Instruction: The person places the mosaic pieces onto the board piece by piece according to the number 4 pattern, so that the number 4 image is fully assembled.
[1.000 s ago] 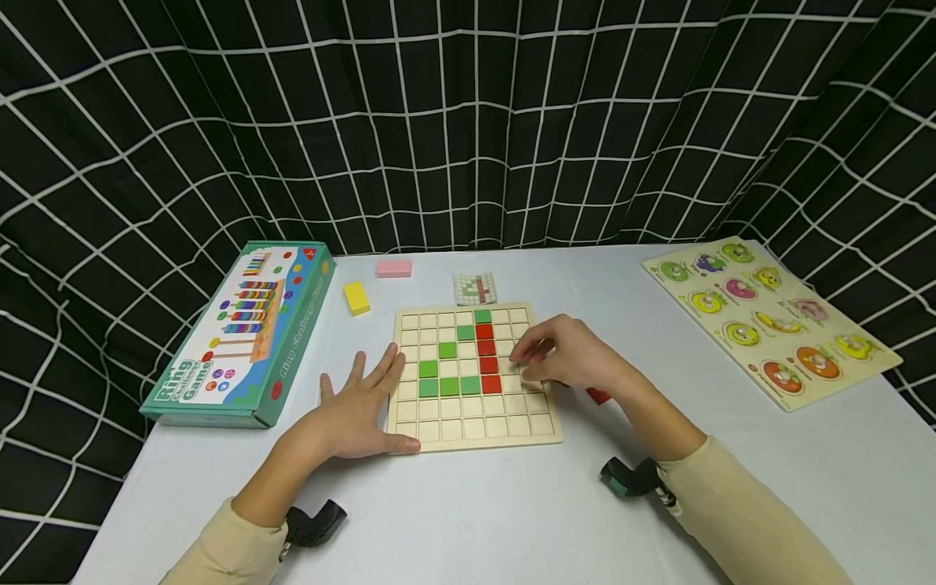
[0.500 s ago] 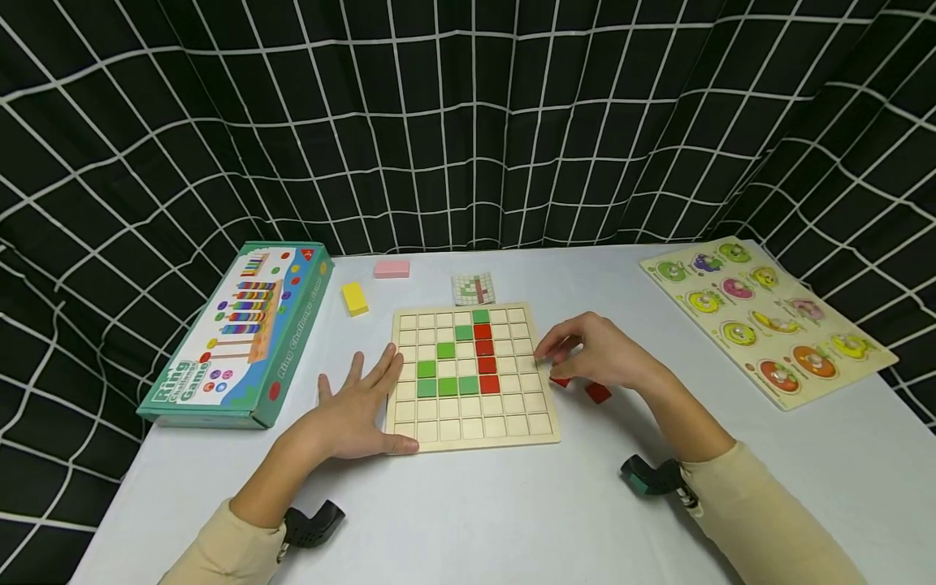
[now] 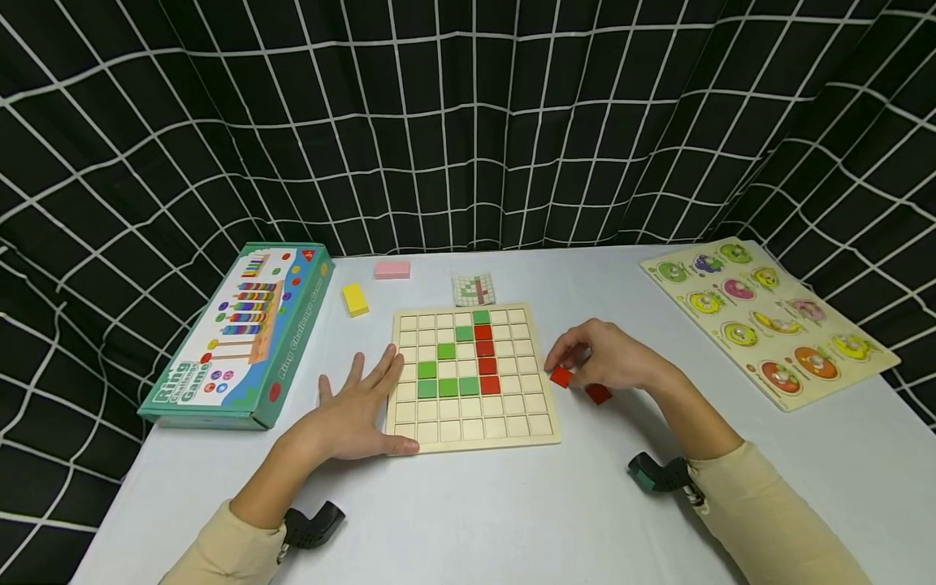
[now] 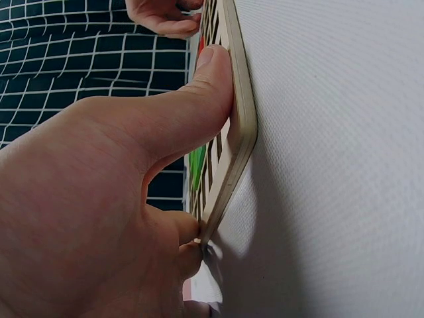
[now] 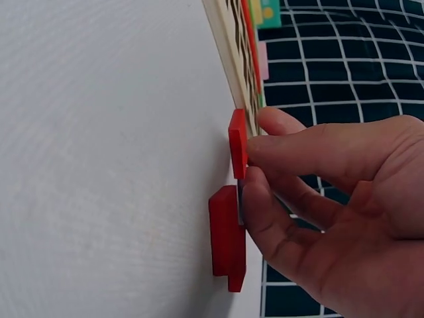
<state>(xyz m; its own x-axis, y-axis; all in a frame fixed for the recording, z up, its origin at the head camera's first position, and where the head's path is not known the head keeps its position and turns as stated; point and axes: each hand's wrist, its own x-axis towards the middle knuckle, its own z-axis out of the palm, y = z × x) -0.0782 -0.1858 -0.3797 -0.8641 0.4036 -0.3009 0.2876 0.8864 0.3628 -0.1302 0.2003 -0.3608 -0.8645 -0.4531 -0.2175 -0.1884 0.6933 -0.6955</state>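
A wooden grid board (image 3: 468, 431) lies on the white table, with several green and red square tiles set in its cells. My left hand (image 3: 351, 418) rests at its left edge, fingers spread and the thumb (image 4: 209, 86) lying over the near rim. Just right of the board, my right hand (image 3: 603, 353) has thumb and fingertips at a loose red tile (image 3: 561, 376), which it pinches. In the right wrist view, that red tile (image 5: 238, 144) is against the fingertips, above a small pile of red tiles (image 5: 226, 232). The hand partly hides the red pile (image 3: 598, 393) in the head view.
A small pattern card (image 3: 474, 289) lies behind the board. Yellow (image 3: 355, 300) and pink (image 3: 392, 270) blocks sit behind and to the left. A ring game box (image 3: 241, 333) stands at the left, a fruit puzzle board (image 3: 768, 317) at the right. Gridded black cloth hangs behind.
My right hand has moved right, off the board's right side, to the loose red tiles, and now has one at its fingertips. The left hand stays in place on the board.
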